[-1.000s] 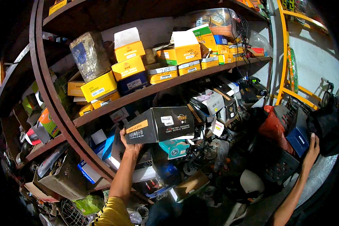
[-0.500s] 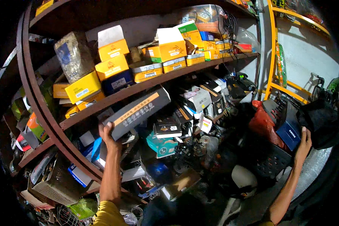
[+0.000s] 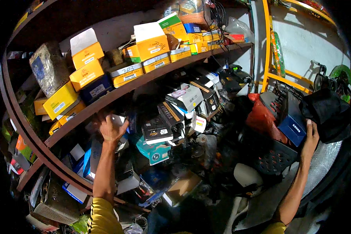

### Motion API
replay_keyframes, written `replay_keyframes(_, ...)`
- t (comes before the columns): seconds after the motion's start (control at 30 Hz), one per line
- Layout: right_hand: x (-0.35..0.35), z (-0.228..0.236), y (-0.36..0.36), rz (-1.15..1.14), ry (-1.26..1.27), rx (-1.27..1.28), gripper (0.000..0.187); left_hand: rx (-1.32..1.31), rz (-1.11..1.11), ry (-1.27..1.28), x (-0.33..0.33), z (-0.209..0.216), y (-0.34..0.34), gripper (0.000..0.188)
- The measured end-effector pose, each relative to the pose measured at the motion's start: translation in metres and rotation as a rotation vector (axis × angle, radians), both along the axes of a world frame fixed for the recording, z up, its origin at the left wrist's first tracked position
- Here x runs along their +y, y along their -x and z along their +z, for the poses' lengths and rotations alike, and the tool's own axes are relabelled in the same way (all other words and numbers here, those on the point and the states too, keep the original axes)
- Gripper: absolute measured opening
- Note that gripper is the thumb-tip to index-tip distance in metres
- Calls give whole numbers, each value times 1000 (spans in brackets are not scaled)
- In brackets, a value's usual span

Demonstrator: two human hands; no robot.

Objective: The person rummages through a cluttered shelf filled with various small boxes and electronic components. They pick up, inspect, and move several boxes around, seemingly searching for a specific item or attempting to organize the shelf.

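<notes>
My left hand [image 3: 111, 128] reaches into the dark lower shelf with its fingers apart and its thumb out. A small white box [image 3: 118, 120] is right by its fingers; the fingertips are partly lost in shadow. My right hand [image 3: 311, 136] is closed at the near right edge of a long blue box [image 3: 291, 128]. This box stands tilted in a black plastic crate [image 3: 275, 160], beside a red plastic bag [image 3: 260, 117]. Black cloth [image 3: 325, 115] hangs just beyond my right fingers, whose far side is hidden.
A brown metal shelf edge [image 3: 152, 84] crosses above my left hand, carrying several yellow boxes [image 3: 60, 102]. Black-and-white boxes [image 3: 156, 132] and a teal box [image 3: 154, 150] lie piled in the middle. A yellow metal frame [image 3: 266, 50] stands at the right.
The long grey box that my left hand held has left it and no longer shows clearly. That hand is now deeper in the lower shelf. My right hand stays at the blue box.
</notes>
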State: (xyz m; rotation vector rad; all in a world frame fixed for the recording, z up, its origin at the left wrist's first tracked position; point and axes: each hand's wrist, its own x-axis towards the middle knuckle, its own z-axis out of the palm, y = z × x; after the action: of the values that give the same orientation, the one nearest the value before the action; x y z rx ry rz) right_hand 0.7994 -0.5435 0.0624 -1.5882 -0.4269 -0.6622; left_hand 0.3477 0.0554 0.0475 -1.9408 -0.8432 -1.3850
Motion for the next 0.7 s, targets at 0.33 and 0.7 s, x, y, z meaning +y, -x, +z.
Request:
replay_keyframes(0.33, -2, 5, 6, 14, 6, 35, 40, 114, 431, 133, 113, 13, -35, 80)
replay_keyframes(0.7, -8, 2, 4, 30, -14, 45, 38, 280, 221, -49, 65, 43, -76, 51)
